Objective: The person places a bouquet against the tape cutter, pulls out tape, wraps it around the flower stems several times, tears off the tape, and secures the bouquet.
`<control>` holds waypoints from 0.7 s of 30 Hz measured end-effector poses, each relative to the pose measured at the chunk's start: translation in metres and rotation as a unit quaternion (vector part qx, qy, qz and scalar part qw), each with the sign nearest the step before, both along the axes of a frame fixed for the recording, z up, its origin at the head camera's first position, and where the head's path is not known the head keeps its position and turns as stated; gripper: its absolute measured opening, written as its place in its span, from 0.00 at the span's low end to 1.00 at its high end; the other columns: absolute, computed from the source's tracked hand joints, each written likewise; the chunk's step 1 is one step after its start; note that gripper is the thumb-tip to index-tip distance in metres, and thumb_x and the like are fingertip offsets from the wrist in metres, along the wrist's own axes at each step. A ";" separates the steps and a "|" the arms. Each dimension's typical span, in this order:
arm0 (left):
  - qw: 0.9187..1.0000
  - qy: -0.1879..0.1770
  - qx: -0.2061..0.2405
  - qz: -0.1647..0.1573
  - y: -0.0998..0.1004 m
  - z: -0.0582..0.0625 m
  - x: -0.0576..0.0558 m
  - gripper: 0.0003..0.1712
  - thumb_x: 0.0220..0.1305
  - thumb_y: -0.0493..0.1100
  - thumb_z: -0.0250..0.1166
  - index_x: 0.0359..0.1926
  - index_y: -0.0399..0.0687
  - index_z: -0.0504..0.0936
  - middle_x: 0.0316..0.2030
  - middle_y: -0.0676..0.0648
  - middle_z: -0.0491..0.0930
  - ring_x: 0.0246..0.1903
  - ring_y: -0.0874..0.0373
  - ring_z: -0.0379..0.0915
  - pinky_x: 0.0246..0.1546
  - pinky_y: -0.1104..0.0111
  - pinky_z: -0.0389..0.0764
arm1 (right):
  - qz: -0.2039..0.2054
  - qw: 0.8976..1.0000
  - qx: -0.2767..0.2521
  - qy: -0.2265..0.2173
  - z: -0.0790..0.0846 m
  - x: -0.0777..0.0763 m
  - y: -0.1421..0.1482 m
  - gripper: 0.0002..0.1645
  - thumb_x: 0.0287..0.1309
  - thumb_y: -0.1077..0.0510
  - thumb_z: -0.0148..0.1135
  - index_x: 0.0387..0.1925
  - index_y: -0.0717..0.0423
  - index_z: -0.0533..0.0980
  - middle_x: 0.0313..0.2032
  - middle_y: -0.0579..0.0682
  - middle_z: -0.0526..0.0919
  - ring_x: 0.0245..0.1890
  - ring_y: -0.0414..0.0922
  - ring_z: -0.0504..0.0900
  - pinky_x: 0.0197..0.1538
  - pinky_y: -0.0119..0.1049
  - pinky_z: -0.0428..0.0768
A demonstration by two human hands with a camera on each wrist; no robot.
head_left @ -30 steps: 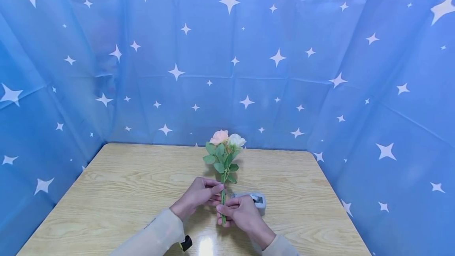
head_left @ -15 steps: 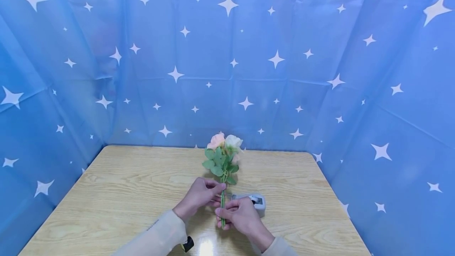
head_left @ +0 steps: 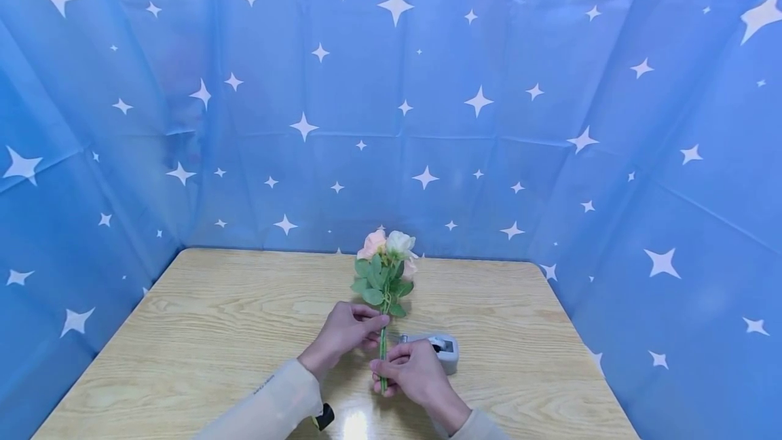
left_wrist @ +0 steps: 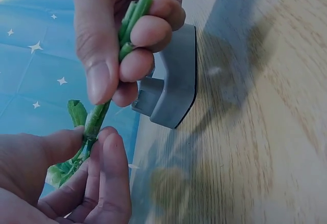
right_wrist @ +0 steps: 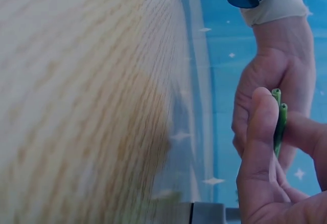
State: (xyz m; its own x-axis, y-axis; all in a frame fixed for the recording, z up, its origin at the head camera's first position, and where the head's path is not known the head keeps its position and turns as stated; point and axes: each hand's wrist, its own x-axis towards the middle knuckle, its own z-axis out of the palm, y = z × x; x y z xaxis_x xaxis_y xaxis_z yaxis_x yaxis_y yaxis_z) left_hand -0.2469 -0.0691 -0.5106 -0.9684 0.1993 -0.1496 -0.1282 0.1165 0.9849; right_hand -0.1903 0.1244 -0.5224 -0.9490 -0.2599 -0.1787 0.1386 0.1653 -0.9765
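A small bunch of artificial-looking roses [head_left: 400, 245], pale pink and white with green leaves, is held upright-leaning over the table's middle. My left hand [head_left: 346, 333] pinches the stems just below the leaves. Lower down, my right hand [head_left: 418, 373] grips the same stems between thumb and curled fingers. The cut stem ends [left_wrist: 137, 17] poke out past the right fingers in the left wrist view. Where the left fingertips pinch, a shiny clear patch shows on the stems; whether it is tape I cannot tell. A grey tape dispenser [head_left: 450, 353] stands right behind the right hand, partly hidden by it.
The wood-grain table [head_left: 244, 304] spreads out on both sides of the hands. Behind and beside it hangs a blue curtain [head_left: 366, 87] with white stars. A dark object [head_left: 324, 417] is attached near the left sleeve's cuff.
The rose heads have shifted slightly down and left as the bunch tilted a little. The right hand sits slightly lower; both hands keep hold of the stems.
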 end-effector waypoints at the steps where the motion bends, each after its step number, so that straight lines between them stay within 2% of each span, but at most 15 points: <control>1: 1.000 0.003 -0.003 0.001 0.000 -0.001 -0.001 0.20 0.79 0.46 0.80 0.57 0.31 0.92 0.41 0.40 0.94 0.31 0.59 0.92 0.44 0.58 1.00 | 0.000 1.000 0.000 0.001 -0.001 0.000 0.000 0.11 0.72 0.63 0.82 0.40 0.66 0.86 0.34 0.59 0.97 0.27 0.42 0.95 0.32 0.34 0.95; 8: 1.000 0.003 -0.022 0.003 0.000 -0.002 -0.002 0.20 0.80 0.44 0.78 0.59 0.29 0.92 0.40 0.39 0.94 0.32 0.58 0.93 0.45 0.59 1.00 | 0.001 1.000 -0.003 -0.001 -0.001 0.001 -0.001 0.11 0.72 0.62 0.82 0.39 0.65 0.85 0.33 0.59 0.97 0.26 0.41 0.94 0.31 0.33 0.94; 16: 1.000 -0.001 -0.030 -0.002 0.000 -0.003 -0.003 0.20 0.82 0.43 0.75 0.60 0.28 0.92 0.49 0.37 0.95 0.35 0.60 0.93 0.49 0.61 0.99 | 0.011 1.000 0.004 -0.011 -0.001 0.000 0.000 0.12 0.73 0.59 0.83 0.40 0.64 0.87 0.32 0.57 0.97 0.26 0.41 0.94 0.31 0.32 0.94; 21: 1.000 -0.008 -0.021 -0.005 0.000 -0.005 -0.003 0.21 0.83 0.42 0.74 0.63 0.27 0.89 0.55 0.35 0.93 0.37 0.61 0.92 0.52 0.61 0.98 | 0.022 1.000 0.003 -0.008 -0.002 0.000 0.001 0.13 0.75 0.58 0.81 0.41 0.64 0.87 0.31 0.57 0.96 0.26 0.41 0.93 0.32 0.32 0.94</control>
State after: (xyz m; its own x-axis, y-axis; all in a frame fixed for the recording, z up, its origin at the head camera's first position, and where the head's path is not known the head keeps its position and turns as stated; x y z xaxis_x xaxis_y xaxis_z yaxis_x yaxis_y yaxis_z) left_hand -0.2498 -0.0691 -0.5153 -0.9637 0.2029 -0.1738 -0.1428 0.1585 0.9770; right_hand -0.1900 0.1257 -0.5243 -0.9335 -0.3003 -0.1958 0.1469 0.1780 -0.9730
